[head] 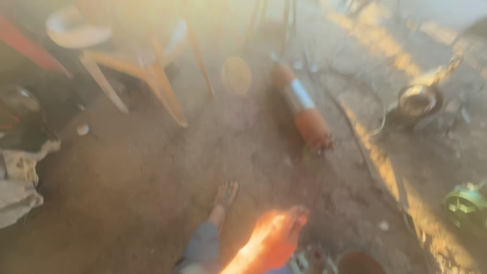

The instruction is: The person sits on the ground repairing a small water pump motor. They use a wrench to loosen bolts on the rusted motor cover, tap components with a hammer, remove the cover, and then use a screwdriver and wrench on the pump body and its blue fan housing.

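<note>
Blurred dirt floor (152,203); rusty cylinder (303,109) lying flat.

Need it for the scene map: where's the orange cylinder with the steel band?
In the head view the cylinder lies on the dirt floor, right of centre, between the plastic chair on its left and the metal bowl on its right.

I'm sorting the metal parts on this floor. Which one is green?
The finned housing at the right edge is green. The long cylinder in the middle is rusty orange with a silver band, and the round bowl farther back is bare shiny metal.
</note>
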{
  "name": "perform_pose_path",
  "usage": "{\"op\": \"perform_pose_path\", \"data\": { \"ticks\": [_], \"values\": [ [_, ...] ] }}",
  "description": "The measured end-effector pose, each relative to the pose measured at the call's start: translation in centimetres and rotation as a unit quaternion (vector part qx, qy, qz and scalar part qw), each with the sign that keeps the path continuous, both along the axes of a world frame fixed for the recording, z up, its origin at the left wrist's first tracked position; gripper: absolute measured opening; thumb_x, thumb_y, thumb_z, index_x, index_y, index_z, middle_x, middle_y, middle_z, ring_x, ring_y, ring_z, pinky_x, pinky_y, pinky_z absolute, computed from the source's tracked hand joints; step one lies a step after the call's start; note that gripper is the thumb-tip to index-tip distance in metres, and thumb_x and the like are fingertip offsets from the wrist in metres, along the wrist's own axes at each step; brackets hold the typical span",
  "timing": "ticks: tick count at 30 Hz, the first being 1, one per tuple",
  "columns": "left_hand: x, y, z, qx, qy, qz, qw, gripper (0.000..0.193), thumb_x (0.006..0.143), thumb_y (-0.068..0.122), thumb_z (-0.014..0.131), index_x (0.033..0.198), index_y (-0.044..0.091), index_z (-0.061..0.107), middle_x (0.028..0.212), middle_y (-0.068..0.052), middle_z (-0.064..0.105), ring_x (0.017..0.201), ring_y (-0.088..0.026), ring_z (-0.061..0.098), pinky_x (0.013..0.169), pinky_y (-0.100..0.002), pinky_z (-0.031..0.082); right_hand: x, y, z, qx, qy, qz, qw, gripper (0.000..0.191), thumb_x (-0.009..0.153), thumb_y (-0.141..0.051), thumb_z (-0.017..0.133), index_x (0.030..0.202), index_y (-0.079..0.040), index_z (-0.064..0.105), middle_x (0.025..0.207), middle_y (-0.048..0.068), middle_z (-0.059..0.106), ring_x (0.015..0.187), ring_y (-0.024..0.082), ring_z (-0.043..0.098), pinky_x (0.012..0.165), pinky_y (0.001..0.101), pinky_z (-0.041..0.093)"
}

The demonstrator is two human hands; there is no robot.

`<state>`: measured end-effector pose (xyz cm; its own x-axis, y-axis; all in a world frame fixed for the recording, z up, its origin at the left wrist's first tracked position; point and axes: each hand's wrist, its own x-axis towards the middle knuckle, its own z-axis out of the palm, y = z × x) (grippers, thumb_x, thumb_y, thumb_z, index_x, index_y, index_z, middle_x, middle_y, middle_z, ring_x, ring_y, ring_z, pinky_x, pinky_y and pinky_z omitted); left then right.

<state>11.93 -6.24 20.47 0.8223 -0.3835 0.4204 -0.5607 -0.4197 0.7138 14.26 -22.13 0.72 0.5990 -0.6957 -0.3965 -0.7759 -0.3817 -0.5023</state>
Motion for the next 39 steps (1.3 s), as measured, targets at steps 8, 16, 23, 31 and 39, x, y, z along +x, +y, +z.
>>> {"op": "perform_pose_path", "data": {
  "ticks": [8, 16, 23, 31, 39],
  "values": [
    [-3.5, -0.6, -0.6, 0.091, 0.130, 0.005, 0.987, 0.018, 0.099, 0.021, 0.061, 0.115, 0.014, 0.067, 0.095, -0.019, 0.073, 0.091, -0.042, 0.069, 0.074, -0.051, 0.053, -22.3, -3.7, -11.7, 0.064, 0.103, -0.063, 0.991, 0.070, 0.096, -0.051, 0.068, 0.142, -0.001, 0.054, 0.140, 0.026, 0.057, 0.131, 0.041, 0.055, 0.110, 0.0468, 0.043],
    [-1.4, 2.2, -2.2, 0.127, 0.052, -0.099, 0.986, 0.029, 0.099, 0.010, 0.066, 0.128, 0.006, 0.064, 0.102, -0.018, 0.074, 0.090, -0.040, 0.071, 0.073, -0.048, 0.056, -32.1, 0.6, -18.6, 0.098, 0.192, -0.108, 0.971, 0.067, 0.091, -0.054, 0.066, 0.135, -0.004, 0.062, 0.130, 0.025, 0.064, 0.123, 0.042, 0.062, 0.104, 0.0475, 0.048],
    [-2.0, 3.4, -1.8, 0.179, 0.026, -0.097, 0.979, 0.024, 0.100, 0.002, 0.065, 0.124, 0.001, 0.064, 0.088, -0.010, 0.074, 0.077, -0.035, 0.066, 0.081, -0.049, 0.044, -28.6, -0.1, -20.6, 0.111, 0.041, -0.179, 0.977, 0.066, 0.093, -0.052, 0.066, 0.133, -0.001, 0.058, 0.129, 0.022, 0.069, 0.120, 0.038, 0.065, 0.102, 0.0438, 0.048],
    [-0.9, 3.2, -0.8, 0.178, 0.048, -0.093, 0.978, 0.029, 0.099, 0.005, 0.065, 0.128, 0.005, 0.064, 0.082, -0.011, 0.070, 0.075, -0.035, 0.064, 0.087, -0.048, 0.045, -24.9, -2.0, -16.3, 0.081, 0.181, -0.084, 0.977, 0.062, 0.084, -0.047, 0.077, 0.124, -0.003, 0.060, 0.120, 0.024, 0.069, 0.116, 0.041, 0.064, 0.099, 0.0459, 0.049],
    [-1.2, 5.0, -3.2, 0.128, 0.107, -0.084, 0.982, 0.018, 0.110, 0.010, 0.058, 0.127, 0.003, 0.063, 0.086, -0.010, 0.072, 0.080, -0.033, 0.071, 0.069, -0.049, 0.049, -26.8, -4.9, -15.1, 0.335, 0.042, -0.336, 0.880, 0.022, 0.090, -0.017, 0.067, 0.096, 0.004, 0.065, 0.066, 0.010, 0.059, 0.048, 0.021, 0.055, 0.042, 0.0366, 0.043]
  ]
}}
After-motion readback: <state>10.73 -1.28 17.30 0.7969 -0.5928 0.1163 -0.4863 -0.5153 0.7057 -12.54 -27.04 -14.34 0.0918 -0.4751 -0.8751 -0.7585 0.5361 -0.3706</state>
